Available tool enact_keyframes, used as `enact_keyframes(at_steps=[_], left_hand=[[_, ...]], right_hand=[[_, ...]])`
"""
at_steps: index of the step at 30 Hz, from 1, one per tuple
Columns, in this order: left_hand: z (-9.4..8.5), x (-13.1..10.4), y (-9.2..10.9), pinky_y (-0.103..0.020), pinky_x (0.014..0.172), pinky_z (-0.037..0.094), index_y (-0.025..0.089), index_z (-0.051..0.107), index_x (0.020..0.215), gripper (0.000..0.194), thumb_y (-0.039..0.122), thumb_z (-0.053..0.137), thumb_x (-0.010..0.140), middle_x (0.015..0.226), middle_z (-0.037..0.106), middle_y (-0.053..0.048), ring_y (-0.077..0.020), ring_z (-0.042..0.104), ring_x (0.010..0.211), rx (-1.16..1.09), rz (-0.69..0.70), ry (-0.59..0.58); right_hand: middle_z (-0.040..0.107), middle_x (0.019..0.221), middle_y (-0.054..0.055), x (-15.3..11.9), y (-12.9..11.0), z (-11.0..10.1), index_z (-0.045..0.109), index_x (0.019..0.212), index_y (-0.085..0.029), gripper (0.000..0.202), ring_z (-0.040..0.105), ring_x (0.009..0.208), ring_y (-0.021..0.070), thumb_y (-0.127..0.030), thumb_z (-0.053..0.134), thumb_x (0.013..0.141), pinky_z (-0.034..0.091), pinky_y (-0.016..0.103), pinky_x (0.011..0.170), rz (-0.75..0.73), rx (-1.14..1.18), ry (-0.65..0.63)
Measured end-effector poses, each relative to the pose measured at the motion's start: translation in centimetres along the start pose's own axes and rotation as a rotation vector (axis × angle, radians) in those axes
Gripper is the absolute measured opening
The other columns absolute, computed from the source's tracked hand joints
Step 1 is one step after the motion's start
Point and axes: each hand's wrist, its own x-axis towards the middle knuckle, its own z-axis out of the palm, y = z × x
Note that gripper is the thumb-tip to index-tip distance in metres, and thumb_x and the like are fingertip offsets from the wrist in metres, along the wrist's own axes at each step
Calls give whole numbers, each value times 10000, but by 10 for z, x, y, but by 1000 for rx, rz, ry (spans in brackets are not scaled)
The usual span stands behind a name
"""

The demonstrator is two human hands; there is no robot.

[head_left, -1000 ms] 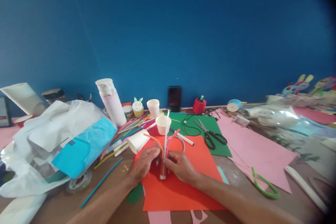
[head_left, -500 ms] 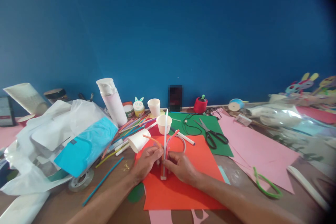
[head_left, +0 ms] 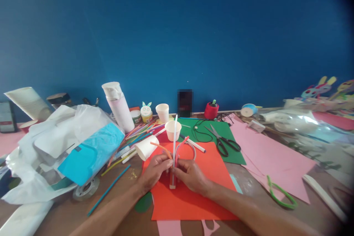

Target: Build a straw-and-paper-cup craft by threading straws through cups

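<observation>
Over the red sheet (head_left: pixel 193 202), both hands pinch one upright bundle from opposite sides. The bundle has a tall white stick (head_left: pixel 174 136), an orange pipe cleaner (head_left: pixel 160 147) bending left and a pink one (head_left: pixel 184 141) leaning right; a pale loop (head_left: pixel 194 149) curves out beside it. My left hand (head_left: pixel 157 171) is closed on its left side, the thumb on the stick. My right hand (head_left: pixel 190 175) is closed on its right side, fingertips near the stick's lower half. A small pale block (head_left: pixel 172 187) shows at the bottom. The fingers hide the bundle's middle.
Behind the hands are paper cups (head_left: pixel 173 130) and a marker (head_left: pixel 197 145). Black scissors (head_left: pixel 222 142) lie on green paper at right, beside pink sheets (head_left: pixel 271 147). Plastic bags (head_left: pixel 55 147), a white bottle (head_left: pixel 117 107) and several pipe cleaners fill the left. A green pipe cleaner (head_left: pixel 282 195) lies far right.
My left thumb has shifted slightly down and right against the stick. The bundle and my right hand are almost unchanged.
</observation>
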Motion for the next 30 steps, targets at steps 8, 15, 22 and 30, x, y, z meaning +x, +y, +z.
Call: enact_keyframes(at_steps=[8,15,22,30], left_hand=[[1,1,-7,-212,548,346,125,555,637,283,391,529,730,601,499,10,-97,427,571,83,4,48],[1,2,-6,-211,559,355,128,579,649,252,368,547,719,604,519,13,-99,447,580,48,4,52],[1,1,-7,-221,578,371,120,574,682,243,361,565,712,618,513,7,-111,468,610,-28,0,31],[2,-1,-1,-220,568,352,111,579,677,223,326,545,723,623,506,1,-98,431,593,-30,23,24]], right_hand=[[433,554,-37,0,-1,1,553,665,-126,319,341,506,67,-391,449,809,277,177,455,5,-47,13],[375,535,-45,0,-1,1,500,619,-139,345,308,495,65,-428,447,800,250,180,441,7,-53,17],[361,531,-46,0,-1,0,487,602,-141,328,304,494,65,-405,458,795,235,182,437,13,-47,19],[407,554,-38,0,1,0,551,674,-126,314,316,503,66,-395,455,803,259,184,453,7,-53,9]])
